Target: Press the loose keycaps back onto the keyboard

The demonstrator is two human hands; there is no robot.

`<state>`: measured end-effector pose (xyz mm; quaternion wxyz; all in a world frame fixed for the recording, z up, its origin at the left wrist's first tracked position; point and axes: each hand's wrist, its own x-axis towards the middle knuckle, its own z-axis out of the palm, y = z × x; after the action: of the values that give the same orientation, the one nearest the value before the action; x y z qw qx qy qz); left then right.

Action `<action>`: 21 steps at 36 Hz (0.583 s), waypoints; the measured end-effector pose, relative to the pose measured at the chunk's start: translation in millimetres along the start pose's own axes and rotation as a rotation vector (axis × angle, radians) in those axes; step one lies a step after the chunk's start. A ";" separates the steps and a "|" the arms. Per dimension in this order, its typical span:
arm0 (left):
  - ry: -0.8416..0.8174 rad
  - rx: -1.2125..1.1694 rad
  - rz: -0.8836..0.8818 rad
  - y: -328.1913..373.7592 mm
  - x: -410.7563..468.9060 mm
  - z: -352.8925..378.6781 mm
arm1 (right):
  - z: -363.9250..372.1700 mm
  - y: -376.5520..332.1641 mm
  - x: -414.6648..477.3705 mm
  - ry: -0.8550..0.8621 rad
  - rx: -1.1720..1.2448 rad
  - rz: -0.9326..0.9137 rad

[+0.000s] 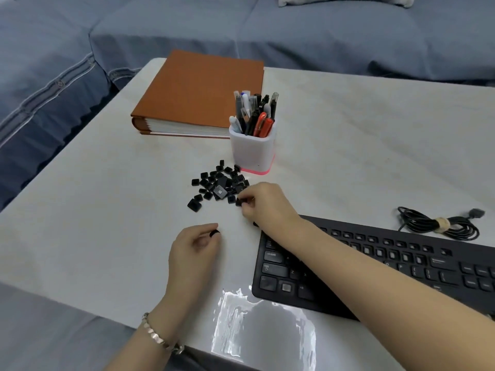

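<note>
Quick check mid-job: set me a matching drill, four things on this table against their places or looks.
Things: 1 keycap pile; 2 pen holder; 3 coiled cable; 4 brown album.
Descriptions: a tied in a bundle beyond the keyboard; b at the fingertips of the right hand; c flat behind the pen holder; d white, pink base.
Pairs: 1-b; 2-d; 3-a; 4-c.

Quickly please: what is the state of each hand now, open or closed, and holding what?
Left hand: closed, pinches a single keycap.
Right hand: closed, pinches a second keycap at the edge of the pile.
</note>
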<state>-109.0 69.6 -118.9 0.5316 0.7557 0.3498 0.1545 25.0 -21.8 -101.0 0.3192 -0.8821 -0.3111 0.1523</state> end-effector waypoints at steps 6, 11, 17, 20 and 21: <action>-0.093 -0.166 0.003 24.7 -16.4 7.7 | -34.1 1.4 -35.8 0.045 1.324 0.477; -0.181 -0.388 0.026 50.4 -35.8 23.0 | -55.9 18.9 -78.7 0.079 1.720 0.671; -0.230 -0.422 0.047 65.0 -53.6 41.4 | -70.6 28.9 -123.4 0.142 1.575 0.584; -0.275 -0.384 0.042 68.4 -61.0 50.2 | -77.1 32.7 -140.5 0.180 1.363 0.500; -0.288 -0.373 0.040 69.7 -63.5 52.9 | -79.7 33.0 -145.6 0.193 1.301 0.464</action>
<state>-96.5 -24.5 -67.0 0.7032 0.6656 0.2207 0.1174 -33.4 -173.2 -52.8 0.7682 -0.5651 0.0694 0.2928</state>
